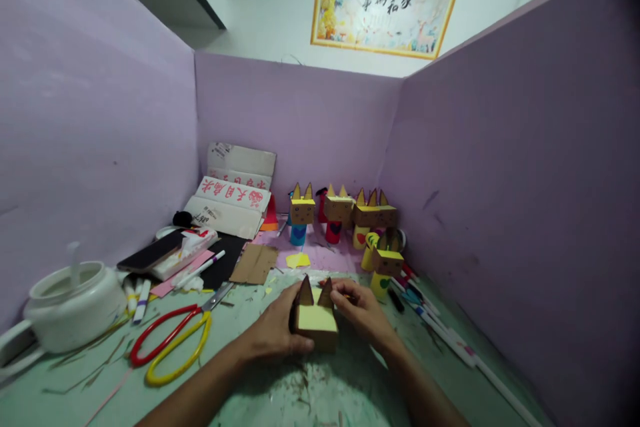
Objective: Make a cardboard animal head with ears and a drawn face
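Starting at the far left with a white pot (70,315) on the green bench (380,399), then passing a dark phone (153,249) and a pair of scissors (207,311), lying open-handled with one red loop and one yellow. Leaning farther back, showing printed writing, a folded cardboard sheet (230,199).

Gripping a small box (317,319) by its left side with the left hand (275,323), curling the fingers around it and laying the thumb low along the near left corner. Holding the box between both hands, over the near middle of the bench; not being able to tell contact from a gap underneath. Running its near edge left to right, from one hand toward the other; not being able to tell the long axis for sure behind the left fingers.

Showing a pale yellow top and a plain brown near side. Rising from the top, side by side, two pointed, dark-edged ears: left ear (306,293) and right ear (326,295).

Holding the right hand (364,312) close beside the right ear, bending the fingers leftward to its outer edge; not being able to tell pinching from merely touching. Standing just beyond that hand, a yellow figure (383,263) bearing a green heart.
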Available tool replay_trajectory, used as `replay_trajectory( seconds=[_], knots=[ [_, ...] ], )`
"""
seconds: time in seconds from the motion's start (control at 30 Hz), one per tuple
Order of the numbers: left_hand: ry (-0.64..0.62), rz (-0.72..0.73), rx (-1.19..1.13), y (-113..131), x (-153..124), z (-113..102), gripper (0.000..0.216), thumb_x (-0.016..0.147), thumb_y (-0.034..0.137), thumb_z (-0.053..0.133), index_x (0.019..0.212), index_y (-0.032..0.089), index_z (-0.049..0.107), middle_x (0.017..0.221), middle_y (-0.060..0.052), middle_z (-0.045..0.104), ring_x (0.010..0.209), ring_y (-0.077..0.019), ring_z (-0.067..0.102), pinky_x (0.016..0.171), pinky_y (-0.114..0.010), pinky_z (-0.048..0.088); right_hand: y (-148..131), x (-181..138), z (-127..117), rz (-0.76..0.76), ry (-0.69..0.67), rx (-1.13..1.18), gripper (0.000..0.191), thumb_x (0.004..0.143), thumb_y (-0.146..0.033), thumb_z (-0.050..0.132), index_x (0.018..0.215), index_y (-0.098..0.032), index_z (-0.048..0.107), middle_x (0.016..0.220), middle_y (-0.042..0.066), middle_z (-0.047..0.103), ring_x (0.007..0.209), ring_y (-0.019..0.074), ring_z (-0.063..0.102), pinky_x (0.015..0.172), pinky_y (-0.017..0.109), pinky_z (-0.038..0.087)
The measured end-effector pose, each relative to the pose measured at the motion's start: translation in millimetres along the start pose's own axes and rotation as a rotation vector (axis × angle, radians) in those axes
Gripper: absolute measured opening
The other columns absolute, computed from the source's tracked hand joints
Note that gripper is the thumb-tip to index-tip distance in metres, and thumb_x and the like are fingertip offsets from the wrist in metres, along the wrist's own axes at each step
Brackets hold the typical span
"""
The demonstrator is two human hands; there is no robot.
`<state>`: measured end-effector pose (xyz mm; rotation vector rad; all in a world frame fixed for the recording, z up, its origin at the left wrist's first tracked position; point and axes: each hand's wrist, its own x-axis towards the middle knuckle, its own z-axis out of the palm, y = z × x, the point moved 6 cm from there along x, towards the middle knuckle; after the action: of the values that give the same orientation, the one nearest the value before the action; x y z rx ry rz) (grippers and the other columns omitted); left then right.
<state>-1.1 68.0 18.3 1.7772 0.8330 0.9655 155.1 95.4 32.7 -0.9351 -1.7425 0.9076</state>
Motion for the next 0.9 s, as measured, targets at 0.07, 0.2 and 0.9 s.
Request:
replay_trajectory(
  seconds=[0.07, 0.2, 0.9],
  knots=[
    [0.019, 0.003, 0.024, 0.8, 0.1, -0.7, 0.085, 0.053, 0.032, 0.080, 0.129, 0.015, 0.044, 0.124, -0.013, 0.056, 0.110, -0.0315, 0.052, 0.092, -0.039, 0.039, 0.9, -0.6, -0.1, 0.009, -0.005, -0.003, 0.027, 0.074, -0.043, 0.061, 0.069, -0.017, 0.061, 0.082, 0.009, 0.067, 0.075, 0.0224, 0.062, 0.069, 0.034, 0.048],
    [-0.001, -0.001, 0.032, 2.6, 1.0, 0.6, 0.079, 0.056, 0.033, 0.079, 0.125, 0.014, 0.046, 0.118, -0.010, 0.059, 0.105, -0.0293, 0.055, 0.088, -0.037, 0.042, 2.3, -0.3, -0.8, 0.007, -0.008, -0.012, 0.021, 0.071, -0.037, 0.063, 0.063, -0.018, 0.059, 0.085, 0.008, 0.066, 0.081, 0.0224, 0.061, 0.072, 0.033, 0.047],
    [0.040, -0.067, 0.132, -4.0, 3.2, -3.3, 0.079, 0.048, 0.028, 0.082, 0.119, 0.012, 0.051, 0.113, -0.012, 0.061, 0.106, -0.0329, 0.053, 0.092, -0.045, 0.039, 5.9, 1.0, -2.9, 0.001, 0.013, -0.023, 0.016, 0.068, -0.031, 0.065, 0.060, -0.018, 0.068, 0.089, 0.008, 0.062, 0.087, 0.0230, 0.059, 0.075, 0.035, 0.046]
  ],
)
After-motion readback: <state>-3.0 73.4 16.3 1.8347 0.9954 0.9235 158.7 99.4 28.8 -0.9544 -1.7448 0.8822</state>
